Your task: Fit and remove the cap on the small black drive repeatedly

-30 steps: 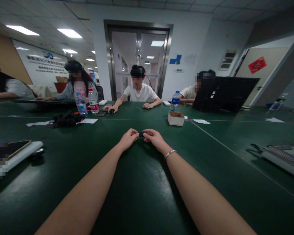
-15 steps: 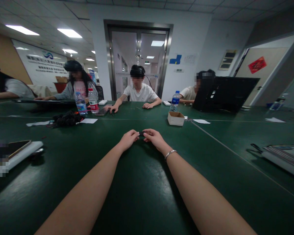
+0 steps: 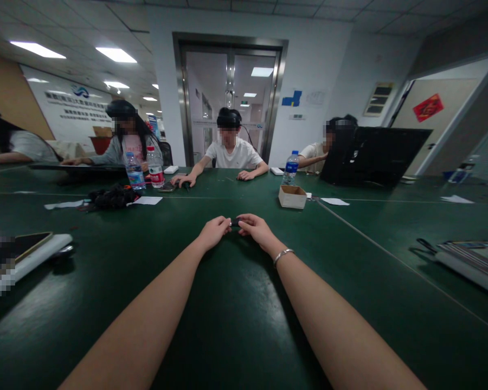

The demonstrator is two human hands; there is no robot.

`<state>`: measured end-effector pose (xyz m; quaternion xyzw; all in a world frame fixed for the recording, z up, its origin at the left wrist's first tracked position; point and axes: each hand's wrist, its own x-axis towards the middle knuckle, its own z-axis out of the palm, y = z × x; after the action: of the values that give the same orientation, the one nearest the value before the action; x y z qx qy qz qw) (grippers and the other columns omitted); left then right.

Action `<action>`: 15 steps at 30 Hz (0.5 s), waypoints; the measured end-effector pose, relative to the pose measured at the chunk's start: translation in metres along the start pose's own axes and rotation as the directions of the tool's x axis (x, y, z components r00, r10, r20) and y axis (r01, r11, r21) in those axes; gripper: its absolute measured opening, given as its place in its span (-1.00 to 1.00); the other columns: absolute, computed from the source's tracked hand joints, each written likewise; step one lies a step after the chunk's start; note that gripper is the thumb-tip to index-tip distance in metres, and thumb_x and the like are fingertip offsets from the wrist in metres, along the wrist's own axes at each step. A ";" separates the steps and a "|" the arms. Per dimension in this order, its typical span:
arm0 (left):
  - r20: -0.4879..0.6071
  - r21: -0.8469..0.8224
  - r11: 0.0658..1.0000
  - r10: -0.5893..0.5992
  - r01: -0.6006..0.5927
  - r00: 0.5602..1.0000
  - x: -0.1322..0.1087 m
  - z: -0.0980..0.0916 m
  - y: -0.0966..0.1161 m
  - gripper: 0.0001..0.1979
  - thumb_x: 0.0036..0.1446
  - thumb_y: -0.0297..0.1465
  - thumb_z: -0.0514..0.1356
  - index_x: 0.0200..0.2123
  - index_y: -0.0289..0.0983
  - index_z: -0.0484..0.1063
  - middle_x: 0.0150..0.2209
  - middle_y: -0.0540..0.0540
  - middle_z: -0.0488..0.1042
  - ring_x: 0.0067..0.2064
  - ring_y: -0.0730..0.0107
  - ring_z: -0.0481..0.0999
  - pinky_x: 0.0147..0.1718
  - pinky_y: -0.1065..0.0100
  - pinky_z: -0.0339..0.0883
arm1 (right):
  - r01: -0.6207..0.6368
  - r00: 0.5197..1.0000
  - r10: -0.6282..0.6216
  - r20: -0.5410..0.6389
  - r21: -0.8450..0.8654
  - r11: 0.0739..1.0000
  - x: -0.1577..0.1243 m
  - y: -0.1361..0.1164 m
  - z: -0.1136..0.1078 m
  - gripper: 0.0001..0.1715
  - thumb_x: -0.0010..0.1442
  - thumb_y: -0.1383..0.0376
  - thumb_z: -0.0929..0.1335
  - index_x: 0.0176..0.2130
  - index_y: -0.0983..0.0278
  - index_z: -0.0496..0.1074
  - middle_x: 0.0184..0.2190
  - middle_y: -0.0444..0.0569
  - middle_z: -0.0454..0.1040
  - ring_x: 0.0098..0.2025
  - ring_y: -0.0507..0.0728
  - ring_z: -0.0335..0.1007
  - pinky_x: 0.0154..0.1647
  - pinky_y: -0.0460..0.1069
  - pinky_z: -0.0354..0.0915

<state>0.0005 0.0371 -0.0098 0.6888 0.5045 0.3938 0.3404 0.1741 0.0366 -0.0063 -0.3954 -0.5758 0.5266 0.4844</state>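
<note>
Just above the green table (image 3: 228,303), a small dark object with a silvery left end (image 3: 235,222) is held between my two hands. Its exact kind is too small to make out. My left hand (image 3: 214,232) pinches the silvery end between thumb and fingertips. From the other side, the thumb and fingers of my right hand (image 3: 255,227) are closed on the black part. A silver bangle (image 3: 282,257) circles my right wrist.
An open cardboard box (image 3: 291,198) stands beyond my right hand, with a water bottle (image 3: 291,169) behind it. At far left are a phone (image 3: 24,246) and black cables (image 3: 111,197). A monitor (image 3: 374,157) stands at right. Several people sit around the table.
My hands and the small dark object stay almost where they were. Across the table, a person's hand has shifted slightly left, and the person at right has raised a hand.
</note>
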 end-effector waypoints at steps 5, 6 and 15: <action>-0.032 0.101 0.994 -0.036 0.039 0.999 -0.001 -0.001 0.003 -0.40 0.13 0.02 -0.15 -0.54 -0.29 0.43 -0.49 -0.11 0.46 -0.40 0.32 0.43 -0.30 0.31 0.27 | 0.008 1.000 -0.008 0.027 0.001 1.000 0.001 0.001 0.001 -0.69 -0.05 0.32 0.45 -0.24 0.30 0.42 -0.40 -0.10 0.49 -0.52 -0.06 0.36 -0.50 -0.14 0.30; -0.041 0.089 0.995 -0.045 0.049 0.998 -0.001 -0.001 0.004 -0.39 0.13 0.04 -0.16 -0.54 -0.30 0.42 -0.50 -0.11 0.46 -0.41 0.32 0.43 -0.29 0.31 0.27 | 0.009 1.000 -0.009 0.027 0.002 1.000 0.001 0.000 0.001 -0.70 -0.05 0.32 0.45 -0.24 0.29 0.42 -0.40 -0.10 0.49 -0.52 -0.06 0.37 -0.50 -0.14 0.30; 0.002 0.015 1.000 0.013 -0.013 1.000 -0.003 0.000 0.002 -0.58 0.10 -0.04 -0.02 -0.35 -0.27 0.39 -0.39 -0.08 0.50 -0.35 0.37 0.43 -0.31 0.35 0.28 | 0.008 1.000 -0.008 0.005 0.002 1.000 -0.001 -0.001 0.001 -0.72 -0.03 0.34 0.44 -0.24 0.30 0.42 -0.41 -0.10 0.48 -0.51 -0.06 0.37 -0.49 -0.13 0.31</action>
<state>0.0007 0.0339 -0.0090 0.6950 0.5025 0.3918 0.3333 0.1730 0.0356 -0.0054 -0.3912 -0.5782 0.5263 0.4855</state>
